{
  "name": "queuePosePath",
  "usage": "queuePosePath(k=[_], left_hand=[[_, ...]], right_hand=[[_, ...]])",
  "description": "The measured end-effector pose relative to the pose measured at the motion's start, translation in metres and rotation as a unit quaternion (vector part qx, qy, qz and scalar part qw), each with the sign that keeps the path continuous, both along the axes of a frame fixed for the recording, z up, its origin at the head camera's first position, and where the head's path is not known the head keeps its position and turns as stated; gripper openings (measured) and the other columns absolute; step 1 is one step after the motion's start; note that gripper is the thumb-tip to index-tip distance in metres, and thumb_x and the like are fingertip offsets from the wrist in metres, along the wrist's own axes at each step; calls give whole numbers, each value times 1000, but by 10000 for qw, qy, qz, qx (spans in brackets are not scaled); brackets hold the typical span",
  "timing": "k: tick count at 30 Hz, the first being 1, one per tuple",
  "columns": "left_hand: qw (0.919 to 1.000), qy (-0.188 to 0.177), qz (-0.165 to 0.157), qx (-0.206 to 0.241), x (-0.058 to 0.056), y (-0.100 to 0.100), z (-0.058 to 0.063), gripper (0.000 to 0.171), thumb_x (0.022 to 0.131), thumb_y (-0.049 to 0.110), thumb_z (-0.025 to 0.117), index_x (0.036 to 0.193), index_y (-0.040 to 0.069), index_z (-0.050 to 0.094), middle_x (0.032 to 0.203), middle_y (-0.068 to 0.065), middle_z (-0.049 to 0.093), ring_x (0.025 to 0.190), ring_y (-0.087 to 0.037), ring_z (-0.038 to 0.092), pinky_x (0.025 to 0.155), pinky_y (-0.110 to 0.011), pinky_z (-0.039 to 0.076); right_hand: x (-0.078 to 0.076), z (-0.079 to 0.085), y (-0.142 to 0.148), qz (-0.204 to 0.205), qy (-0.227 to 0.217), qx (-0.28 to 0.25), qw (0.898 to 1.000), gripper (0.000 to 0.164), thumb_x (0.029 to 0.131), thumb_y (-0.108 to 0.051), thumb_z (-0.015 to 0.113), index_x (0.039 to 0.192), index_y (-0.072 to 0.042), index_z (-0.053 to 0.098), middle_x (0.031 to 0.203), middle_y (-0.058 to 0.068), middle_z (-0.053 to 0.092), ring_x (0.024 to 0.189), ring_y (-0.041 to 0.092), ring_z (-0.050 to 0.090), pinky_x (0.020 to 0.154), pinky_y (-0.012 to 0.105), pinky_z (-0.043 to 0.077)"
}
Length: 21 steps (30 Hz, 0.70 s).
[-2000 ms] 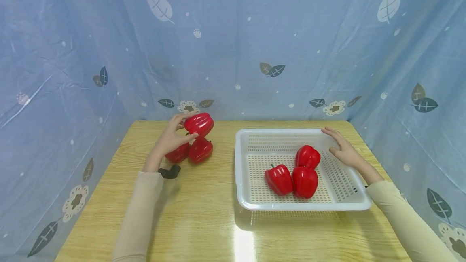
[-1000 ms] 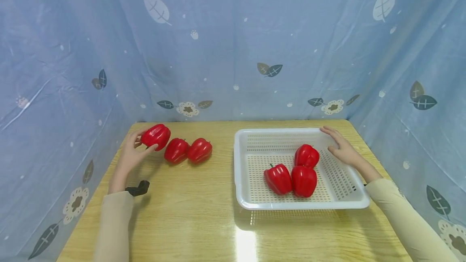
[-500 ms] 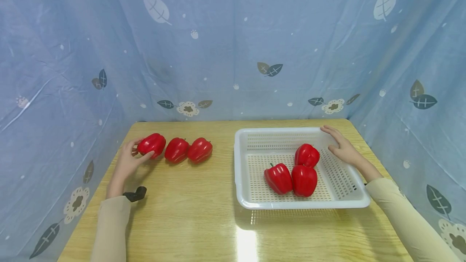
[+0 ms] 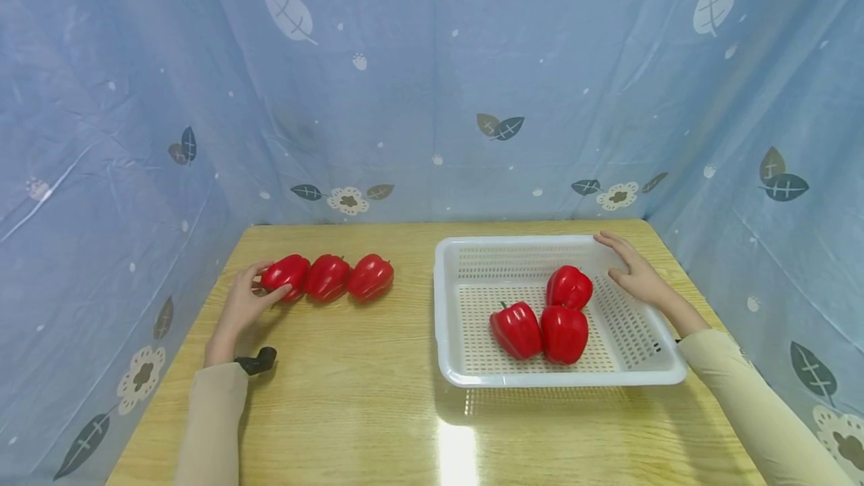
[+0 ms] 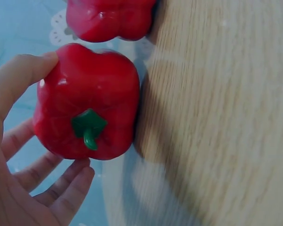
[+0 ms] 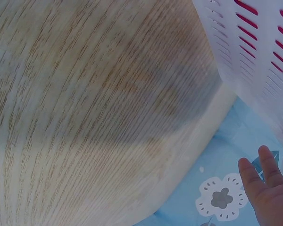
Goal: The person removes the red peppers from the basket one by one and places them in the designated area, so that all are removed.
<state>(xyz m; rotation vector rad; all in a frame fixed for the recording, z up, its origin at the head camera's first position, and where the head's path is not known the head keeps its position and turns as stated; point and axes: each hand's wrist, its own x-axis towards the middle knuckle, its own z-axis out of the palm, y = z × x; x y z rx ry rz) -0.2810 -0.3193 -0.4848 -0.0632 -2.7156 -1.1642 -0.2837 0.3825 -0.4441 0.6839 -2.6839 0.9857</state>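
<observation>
My left hand [image 4: 246, 304] holds a red bell pepper [image 4: 286, 275] at the left end of a row on the table. In the left wrist view the thumb presses one side of this bell pepper [image 5: 89, 99], and the fingers spread round its lower side; its green stem faces the camera. Next to it lie a second red bell pepper [image 4: 328, 279] and a third red bell pepper [image 4: 370, 278]. My right hand [image 4: 637, 276], fingers straight, is at the right rim of a white plastic basket [image 4: 448, 313].
Inside the basket sit three more red bell peppers, one at the back [image 4: 569, 288], one at the front [image 4: 564, 336] and one to the left [image 4: 517, 331]. The wooden table [image 4: 351, 403] ends at a blue patterned curtain [image 4: 378, 96] behind and on both sides.
My left hand has carried its bell pepper leftward from above the other two, then lowered it to the table at the left end of their row. My right hand stays at the basket.
</observation>
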Motion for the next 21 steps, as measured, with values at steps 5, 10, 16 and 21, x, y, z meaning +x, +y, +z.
queuePosePath(k=[5, 10, 16, 21], left_hand=[[9999, -116, -61, -45, 0, 0, 2, 71, 84, 40, 65, 138, 3, 37, 128, -25, 40, 102, -39, 49, 84, -47, 46], [9997, -198, -123, -93, -2, 0, 4, 74, 84, 44, 63, 139, 3, 35, 131, -25, 38, 106, -42, 50, 87, -54, 46], [9995, -186, -130, -212, -6, 4, 9, 76, 84, 47, 63, 139, 3, 35, 133, -25, 37, 112, -44, 45, 88, -57, 44], [9991, -75, -118, -410, -10, 8, 15, 76, 83, 49, 62, 139, 5, 37, 137, -23, 35, 117, -43, 40, 91, -60, 40]], right_hand=[[0, 0, 0, 3, -10, -12, 10000, 60, 82, 10, 46, 139, 1, 34, 145, 29, 22, 130, 54, 18, 91, 76, 19], [0, 0, -1, -10, -67, -15, 10000, 61, 81, 11, 45, 140, 0, 33, 145, 29, 21, 130, 54, 17, 91, 76, 19], [0, 0, -1, -15, -59, -20, 10000, 60, 81, 11, 45, 140, 0, 34, 145, 30, 22, 130, 54, 17, 91, 76, 20], [0, 0, 0, -24, -65, -21, 10000, 61, 81, 11, 46, 140, -1, 34, 144, 31, 23, 130, 54, 18, 91, 75, 20]])
